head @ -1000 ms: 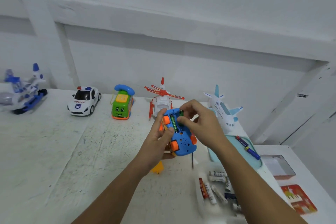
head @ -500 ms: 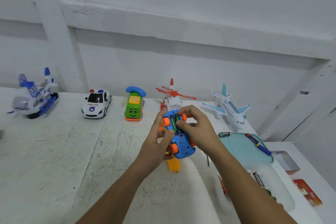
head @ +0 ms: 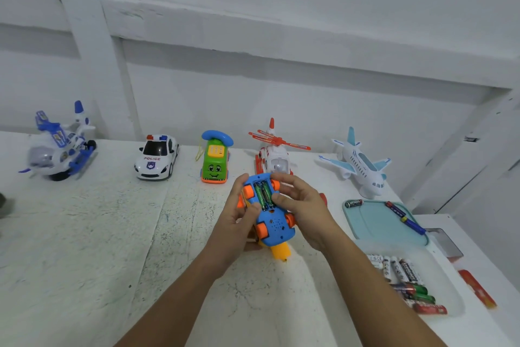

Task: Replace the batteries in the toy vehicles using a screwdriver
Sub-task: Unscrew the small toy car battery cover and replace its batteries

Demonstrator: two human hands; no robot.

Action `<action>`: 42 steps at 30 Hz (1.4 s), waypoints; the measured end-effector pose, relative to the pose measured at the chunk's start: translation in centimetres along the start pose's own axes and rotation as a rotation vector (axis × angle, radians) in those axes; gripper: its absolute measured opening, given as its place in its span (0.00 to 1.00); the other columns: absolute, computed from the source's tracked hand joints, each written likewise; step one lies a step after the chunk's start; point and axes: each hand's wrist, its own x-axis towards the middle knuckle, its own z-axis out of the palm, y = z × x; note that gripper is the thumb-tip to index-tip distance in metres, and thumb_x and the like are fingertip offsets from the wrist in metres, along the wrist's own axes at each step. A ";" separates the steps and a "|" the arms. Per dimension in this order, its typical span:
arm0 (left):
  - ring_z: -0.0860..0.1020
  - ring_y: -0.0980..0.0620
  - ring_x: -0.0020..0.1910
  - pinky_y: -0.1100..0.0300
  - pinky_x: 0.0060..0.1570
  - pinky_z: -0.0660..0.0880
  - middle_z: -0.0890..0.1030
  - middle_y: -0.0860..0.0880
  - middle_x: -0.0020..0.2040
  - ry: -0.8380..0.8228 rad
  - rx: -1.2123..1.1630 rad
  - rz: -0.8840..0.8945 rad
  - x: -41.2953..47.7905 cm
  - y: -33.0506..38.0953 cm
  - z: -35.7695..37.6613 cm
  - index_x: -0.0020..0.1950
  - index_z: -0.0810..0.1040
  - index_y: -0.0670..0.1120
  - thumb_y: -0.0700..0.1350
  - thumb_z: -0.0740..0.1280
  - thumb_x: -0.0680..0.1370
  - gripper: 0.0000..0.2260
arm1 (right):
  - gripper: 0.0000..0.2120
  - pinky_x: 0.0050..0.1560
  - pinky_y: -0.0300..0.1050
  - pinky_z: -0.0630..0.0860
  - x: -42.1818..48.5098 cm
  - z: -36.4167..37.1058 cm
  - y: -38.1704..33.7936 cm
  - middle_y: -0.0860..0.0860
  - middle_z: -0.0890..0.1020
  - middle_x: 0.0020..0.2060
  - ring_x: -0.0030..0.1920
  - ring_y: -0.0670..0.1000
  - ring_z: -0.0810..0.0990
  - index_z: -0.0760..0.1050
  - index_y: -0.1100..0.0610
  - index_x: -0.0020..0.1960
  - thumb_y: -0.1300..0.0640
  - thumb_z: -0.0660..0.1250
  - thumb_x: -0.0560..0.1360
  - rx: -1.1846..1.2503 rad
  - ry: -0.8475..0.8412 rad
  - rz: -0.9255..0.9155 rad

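Left hand (head: 239,222) and right hand (head: 305,207) both grasp the upturned blue toy car (head: 277,224) above a scuffed white table (head: 84,248); behind the car, a white panelled wall (head: 253,37).

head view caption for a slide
Left hand and right hand hold an upturned blue toy vehicle, green batteries in its open compartment.

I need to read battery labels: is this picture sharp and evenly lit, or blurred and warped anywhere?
Head view: soft, even light, no glare, faint shadows; the wide lens bows the wall beam; the bay of the car is fairly sharp; the loose batteries at lower right are smeared, labels mostly unreadable.
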 end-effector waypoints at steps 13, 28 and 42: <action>0.84 0.51 0.52 0.54 0.39 0.82 0.79 0.54 0.64 0.050 -0.061 0.014 -0.7 -1.0 -3.2 0.76 0.54 0.66 0.46 0.57 0.84 0.24 | 0.11 0.46 0.37 0.69 -2.3 -1.0 4.6 0.47 0.76 0.51 0.48 0.45 0.76 0.80 0.51 0.58 0.51 0.68 0.76 -0.955 0.053 0.048; 0.82 0.47 0.56 0.45 0.46 0.82 0.79 0.53 0.64 -0.001 -0.092 -0.006 -0.5 -1.1 -3.4 0.75 0.56 0.68 0.53 0.62 0.78 0.27 | 0.13 0.43 0.33 0.73 -1.2 0.5 2.2 0.44 0.80 0.50 0.46 0.42 0.77 0.79 0.48 0.58 0.56 0.72 0.74 -0.522 0.326 -0.132; 0.82 0.49 0.56 0.54 0.41 0.82 0.77 0.53 0.64 0.021 -0.067 -0.022 -0.4 -1.2 -3.4 0.67 0.60 0.75 0.53 0.62 0.78 0.23 | 0.19 0.45 0.22 0.66 -0.9 4.8 2.5 0.47 0.71 0.50 0.50 0.43 0.71 0.76 0.51 0.67 0.54 0.69 0.76 -0.782 0.223 -0.342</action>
